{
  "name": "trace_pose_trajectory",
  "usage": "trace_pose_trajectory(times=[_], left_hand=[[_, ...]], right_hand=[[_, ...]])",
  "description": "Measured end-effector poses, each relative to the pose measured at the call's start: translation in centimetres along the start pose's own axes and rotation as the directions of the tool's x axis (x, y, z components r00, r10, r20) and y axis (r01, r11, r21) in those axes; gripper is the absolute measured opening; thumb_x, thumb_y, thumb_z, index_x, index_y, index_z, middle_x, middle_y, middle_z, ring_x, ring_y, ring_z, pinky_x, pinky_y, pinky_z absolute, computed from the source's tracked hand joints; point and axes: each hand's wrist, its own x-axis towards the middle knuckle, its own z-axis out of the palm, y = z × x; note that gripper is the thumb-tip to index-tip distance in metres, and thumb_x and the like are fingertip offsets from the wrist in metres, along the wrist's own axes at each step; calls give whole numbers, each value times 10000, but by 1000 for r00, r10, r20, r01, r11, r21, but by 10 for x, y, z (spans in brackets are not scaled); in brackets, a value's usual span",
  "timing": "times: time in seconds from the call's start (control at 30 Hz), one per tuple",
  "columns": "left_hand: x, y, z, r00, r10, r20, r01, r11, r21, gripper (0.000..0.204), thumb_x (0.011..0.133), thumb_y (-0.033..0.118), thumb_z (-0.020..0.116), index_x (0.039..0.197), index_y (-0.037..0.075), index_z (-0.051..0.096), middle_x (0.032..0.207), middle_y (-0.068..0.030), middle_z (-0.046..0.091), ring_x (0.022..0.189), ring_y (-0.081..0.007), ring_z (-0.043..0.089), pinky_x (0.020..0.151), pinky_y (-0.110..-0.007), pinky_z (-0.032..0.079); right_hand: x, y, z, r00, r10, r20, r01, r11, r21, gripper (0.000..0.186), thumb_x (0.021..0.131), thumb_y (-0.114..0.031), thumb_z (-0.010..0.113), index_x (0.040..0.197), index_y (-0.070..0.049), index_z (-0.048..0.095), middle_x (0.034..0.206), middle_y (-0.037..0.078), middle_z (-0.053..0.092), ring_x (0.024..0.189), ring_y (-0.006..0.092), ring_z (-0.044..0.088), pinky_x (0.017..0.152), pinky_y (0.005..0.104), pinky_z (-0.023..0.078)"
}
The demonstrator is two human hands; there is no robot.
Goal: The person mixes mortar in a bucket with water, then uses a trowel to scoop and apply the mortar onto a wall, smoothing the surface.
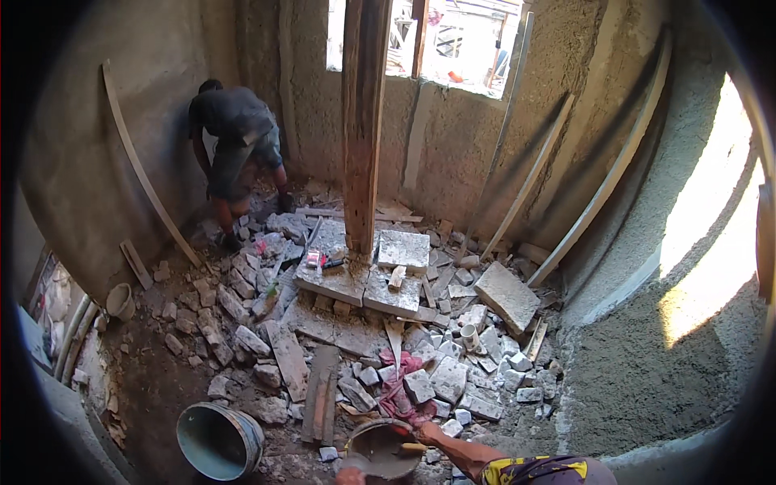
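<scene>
A dark, round bucket (378, 457) with grey inside is at the bottom centre. My right hand (433, 436) closes on its right rim; the forearm comes in from the lower right, in a yellow and dark sleeve. A tool's light wooden handle (413, 447) sticks over the rim beside that hand; the rest of the tool does not show clearly. My left hand (351, 477) is by the bucket's lower left side, mostly cut off by the picture's lower edge, its fingers not distinct.
A larger pale bucket (217, 443) stands at left. Broken blocks and planks (319, 396) cover the floor, with a pink cloth (396, 396) among them. A wooden post (365, 121) rises from stacked blocks (331, 279). Boards lean on walls. Another person (234, 121) bends over at far left.
</scene>
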Motion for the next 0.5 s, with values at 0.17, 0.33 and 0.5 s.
trace_pose_trajectory(times=[0.17,0.33,0.5], left_hand=[[-56,-58,-71,969,-237,62,208,930,302,212,883,190,449,848,15,563,808,-187,537,754,-369,518,676,-461,412],[15,-145,-133,846,-495,-199,503,864,-8,72,854,78,521,862,24,568,847,-168,566,767,-376,526,663,-419,424],[-39,-274,-169,725,-540,-428,655,733,185,144,837,147,557,781,15,564,729,-214,566,703,-412,558,631,-463,436]], right_hand=[[-25,-35,23,998,-62,-4,59,969,-241,247,792,-233,481,921,-130,665,749,151,643,723,322,628,631,480,469],[-7,68,23,959,278,50,-203,800,-564,321,852,-336,538,1053,-94,603,838,147,659,822,305,643,704,427,482],[-14,32,60,991,136,-7,-135,978,-159,283,842,-269,518,972,-47,636,835,169,650,811,307,627,722,398,467]])
